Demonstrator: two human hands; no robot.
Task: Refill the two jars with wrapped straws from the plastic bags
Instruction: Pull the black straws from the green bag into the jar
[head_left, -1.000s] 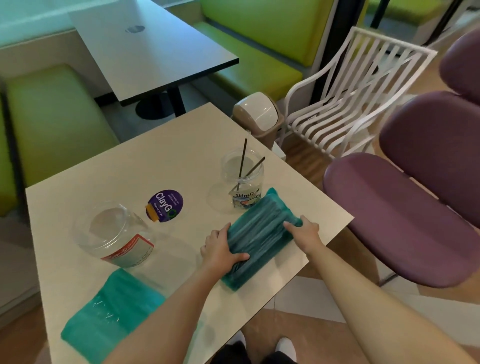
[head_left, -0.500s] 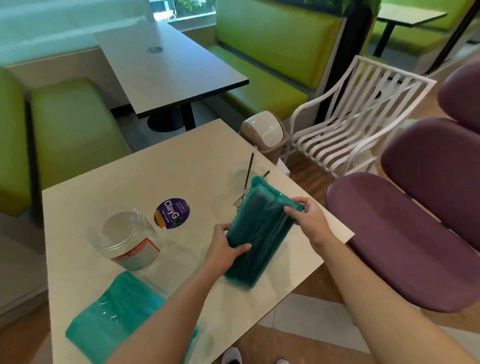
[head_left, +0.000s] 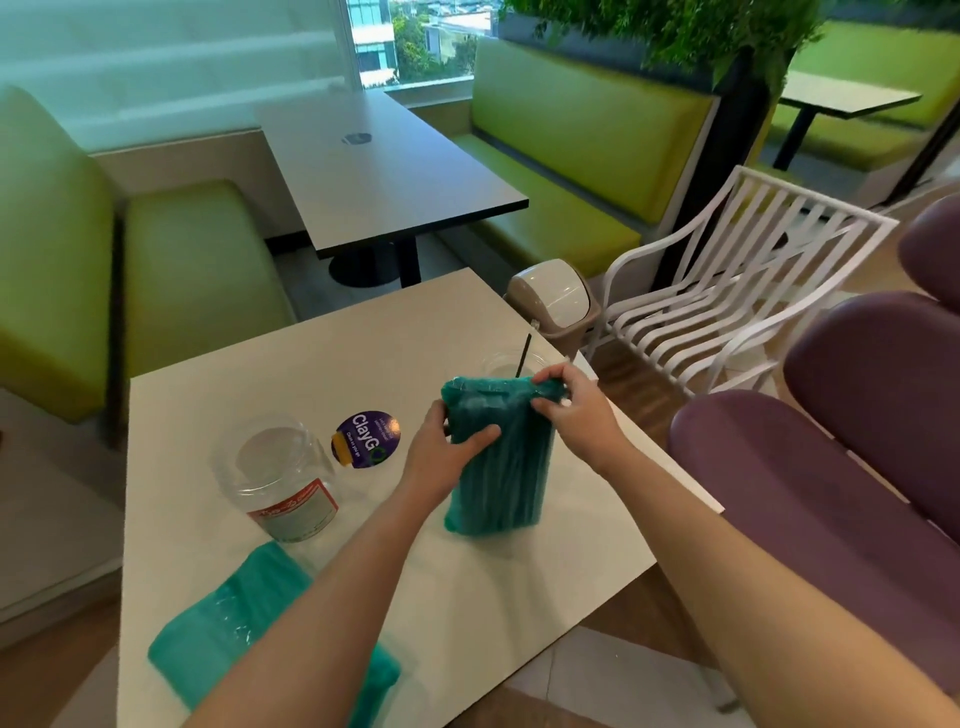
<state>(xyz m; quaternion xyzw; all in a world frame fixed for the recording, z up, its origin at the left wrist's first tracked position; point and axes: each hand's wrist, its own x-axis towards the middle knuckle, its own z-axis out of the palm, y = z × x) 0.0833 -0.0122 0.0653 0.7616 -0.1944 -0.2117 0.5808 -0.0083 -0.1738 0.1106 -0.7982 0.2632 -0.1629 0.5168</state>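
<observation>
A square cream table (head_left: 311, 364) is seen from above, with a round purple "ClayG" sticker (head_left: 367, 439) fixed near its middle. A teal bag (head_left: 496, 467) of wrapped straws is held upright on the table, its lower end resting on the surface. The bag's left side is gripped by the left hand (head_left: 441, 457), thumb across the front and fingers curled behind. The bag's top right corner is pinched by the right hand (head_left: 571, 410), fingers curled over the plastic. A second bag (head_left: 228, 629) lies flat at the near left corner, partly hidden by the left forearm. A wide clear jar (head_left: 278, 475) with a red-and-white label stands open between that bag and the sticker. A smaller jar (head_left: 506, 362) is mostly hidden behind the held bag; only its rim and one dark straw (head_left: 522, 355) are seen.

Beyond the table, a grey table (head_left: 384, 171) is set between green benches (head_left: 566, 156) beside a window. A small bin (head_left: 556, 306) with a white swing lid stands on the floor past the far corner, with a white slatted chair (head_left: 727, 296) just beside it. Purple seats (head_left: 831, 447) fill the right side, and foliage hangs at the top right.
</observation>
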